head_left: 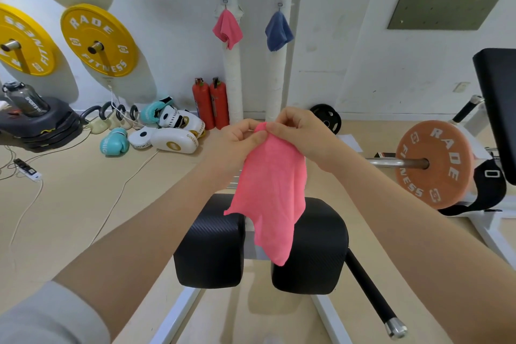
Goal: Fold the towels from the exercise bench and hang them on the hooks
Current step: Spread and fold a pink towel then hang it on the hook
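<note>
A pink towel [269, 198] hangs in the air above the black pads of the exercise bench [209, 248]. My left hand [237, 138] and my right hand [298, 131] both pinch its top edge, close together, and the rest droops down loosely. On the white wall ahead, a second pink towel [227, 27] hangs from the left hook [225, 1] and a blue towel [278, 32] hangs from the right hook [280, 4].
Two red fire extinguishers [210, 103] stand by the wall. Boxing gloves and pads [164, 131] lie on the floor at left, with cables and a power strip [28, 172]. A barbell with an orange plate [434, 165] is at right. Yellow plates [97, 39] hang on the wall.
</note>
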`<state>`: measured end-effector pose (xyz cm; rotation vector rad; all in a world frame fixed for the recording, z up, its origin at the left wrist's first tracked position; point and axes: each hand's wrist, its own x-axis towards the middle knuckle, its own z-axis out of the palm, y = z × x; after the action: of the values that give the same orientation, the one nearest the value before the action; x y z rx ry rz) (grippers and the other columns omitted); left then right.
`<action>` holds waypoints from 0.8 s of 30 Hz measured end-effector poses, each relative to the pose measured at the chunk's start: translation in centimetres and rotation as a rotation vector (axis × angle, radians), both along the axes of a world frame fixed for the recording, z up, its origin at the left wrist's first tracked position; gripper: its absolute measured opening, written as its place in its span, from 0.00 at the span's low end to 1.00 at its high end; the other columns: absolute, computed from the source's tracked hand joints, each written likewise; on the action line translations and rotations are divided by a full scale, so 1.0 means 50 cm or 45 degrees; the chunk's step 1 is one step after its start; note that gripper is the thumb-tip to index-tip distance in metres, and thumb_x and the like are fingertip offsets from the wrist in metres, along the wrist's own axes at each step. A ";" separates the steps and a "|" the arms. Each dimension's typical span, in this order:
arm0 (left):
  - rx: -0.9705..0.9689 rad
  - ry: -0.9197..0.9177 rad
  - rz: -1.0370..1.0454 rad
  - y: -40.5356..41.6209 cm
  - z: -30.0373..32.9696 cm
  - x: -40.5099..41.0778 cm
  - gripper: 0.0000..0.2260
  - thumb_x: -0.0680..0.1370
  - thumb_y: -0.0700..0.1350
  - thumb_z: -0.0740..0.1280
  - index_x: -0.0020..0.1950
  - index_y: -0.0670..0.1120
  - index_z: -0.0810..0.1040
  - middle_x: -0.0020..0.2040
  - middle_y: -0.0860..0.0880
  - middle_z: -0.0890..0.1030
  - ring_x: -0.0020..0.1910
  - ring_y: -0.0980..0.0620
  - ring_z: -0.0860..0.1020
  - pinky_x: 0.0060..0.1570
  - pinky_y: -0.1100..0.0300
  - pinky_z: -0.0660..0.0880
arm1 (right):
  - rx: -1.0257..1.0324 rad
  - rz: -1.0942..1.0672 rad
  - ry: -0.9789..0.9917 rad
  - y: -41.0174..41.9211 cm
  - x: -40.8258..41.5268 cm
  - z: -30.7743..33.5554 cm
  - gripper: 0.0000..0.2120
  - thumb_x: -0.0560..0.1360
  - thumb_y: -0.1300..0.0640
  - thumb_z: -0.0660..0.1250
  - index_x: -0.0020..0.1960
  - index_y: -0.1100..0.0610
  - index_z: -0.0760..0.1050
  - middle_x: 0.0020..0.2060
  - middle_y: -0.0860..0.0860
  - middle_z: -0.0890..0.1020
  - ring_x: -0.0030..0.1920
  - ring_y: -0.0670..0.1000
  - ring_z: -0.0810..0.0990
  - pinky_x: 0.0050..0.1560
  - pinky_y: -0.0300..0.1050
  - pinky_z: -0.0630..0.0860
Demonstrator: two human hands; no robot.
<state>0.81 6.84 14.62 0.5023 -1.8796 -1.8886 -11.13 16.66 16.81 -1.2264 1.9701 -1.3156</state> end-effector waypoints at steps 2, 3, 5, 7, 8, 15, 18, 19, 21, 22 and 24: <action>-0.081 -0.017 0.063 -0.012 0.005 -0.006 0.09 0.78 0.39 0.63 0.44 0.51 0.80 0.36 0.54 0.82 0.38 0.57 0.79 0.41 0.62 0.75 | 0.042 0.148 -0.127 0.010 -0.010 0.000 0.10 0.76 0.55 0.65 0.37 0.53 0.72 0.31 0.45 0.74 0.31 0.40 0.72 0.34 0.33 0.69; -0.129 -0.032 0.095 -0.019 0.009 -0.008 0.10 0.78 0.39 0.63 0.43 0.52 0.80 0.36 0.55 0.81 0.38 0.58 0.78 0.42 0.62 0.74 | 0.071 0.238 -0.202 0.015 -0.015 -0.003 0.08 0.77 0.57 0.64 0.39 0.53 0.74 0.32 0.45 0.75 0.32 0.40 0.74 0.35 0.33 0.71; -0.204 -0.045 0.153 -0.032 0.019 -0.011 0.11 0.78 0.40 0.63 0.41 0.54 0.79 0.33 0.60 0.80 0.35 0.62 0.76 0.39 0.65 0.71 | 0.156 0.385 -0.314 0.024 -0.026 -0.014 0.04 0.77 0.59 0.63 0.45 0.54 0.76 0.38 0.46 0.79 0.38 0.42 0.79 0.41 0.36 0.76; -0.292 -0.053 0.188 -0.042 0.027 -0.011 0.12 0.78 0.39 0.62 0.41 0.53 0.77 0.30 0.61 0.78 0.32 0.67 0.73 0.36 0.69 0.69 | 0.271 0.454 -0.322 0.028 -0.037 -0.022 0.04 0.76 0.59 0.64 0.47 0.54 0.78 0.41 0.47 0.82 0.42 0.45 0.81 0.45 0.38 0.78; -0.323 -0.055 0.196 -0.046 0.031 -0.012 0.12 0.78 0.38 0.61 0.40 0.52 0.77 0.30 0.61 0.77 0.31 0.67 0.72 0.35 0.71 0.68 | 0.340 0.461 -0.289 0.029 -0.043 -0.023 0.05 0.76 0.58 0.65 0.48 0.54 0.79 0.42 0.48 0.82 0.43 0.46 0.81 0.46 0.40 0.79; 0.040 -0.061 0.269 -0.035 0.025 -0.034 0.15 0.76 0.34 0.54 0.36 0.48 0.73 0.30 0.52 0.71 0.31 0.57 0.68 0.31 0.65 0.65 | 0.556 0.215 0.103 0.017 -0.070 -0.039 0.09 0.73 0.53 0.70 0.34 0.53 0.81 0.31 0.51 0.78 0.33 0.48 0.75 0.40 0.45 0.74; 0.355 -0.073 0.371 -0.026 0.016 -0.039 0.13 0.76 0.38 0.55 0.35 0.48 0.74 0.30 0.51 0.73 0.34 0.54 0.70 0.33 0.61 0.67 | 0.527 0.132 0.260 0.013 -0.080 -0.064 0.20 0.73 0.57 0.68 0.24 0.52 0.69 0.25 0.50 0.66 0.28 0.48 0.64 0.31 0.42 0.61; 0.472 -0.055 0.376 -0.029 0.011 -0.037 0.13 0.76 0.40 0.55 0.35 0.48 0.74 0.30 0.51 0.73 0.33 0.53 0.71 0.33 0.61 0.67 | 0.529 0.129 0.299 0.016 -0.085 -0.072 0.19 0.73 0.57 0.67 0.25 0.54 0.65 0.25 0.50 0.63 0.28 0.48 0.62 0.31 0.43 0.58; 0.663 -0.001 0.330 -0.034 0.004 -0.027 0.12 0.75 0.41 0.54 0.34 0.46 0.72 0.26 0.52 0.72 0.28 0.54 0.72 0.32 0.63 0.67 | 0.509 0.104 0.314 0.024 -0.095 -0.087 0.19 0.74 0.58 0.66 0.28 0.56 0.62 0.25 0.50 0.61 0.29 0.48 0.60 0.32 0.44 0.57; 0.721 0.018 0.283 -0.036 -0.002 -0.023 0.12 0.74 0.41 0.53 0.33 0.46 0.71 0.25 0.52 0.71 0.26 0.54 0.71 0.32 0.63 0.66 | 0.490 0.084 0.317 0.028 -0.100 -0.093 0.19 0.74 0.57 0.66 0.28 0.57 0.62 0.25 0.50 0.61 0.29 0.49 0.59 0.32 0.44 0.56; 0.771 0.049 0.154 -0.040 -0.014 -0.013 0.13 0.72 0.43 0.53 0.29 0.46 0.69 0.25 0.52 0.67 0.27 0.54 0.67 0.33 0.61 0.63 | 0.481 0.027 0.484 0.032 -0.106 -0.099 0.22 0.75 0.53 0.64 0.27 0.56 0.58 0.24 0.49 0.60 0.28 0.49 0.59 0.33 0.44 0.57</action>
<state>0.14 4.85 13.94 0.7353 -1.1928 -2.3465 -16.43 18.26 11.85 -1.3690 2.3202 -0.6835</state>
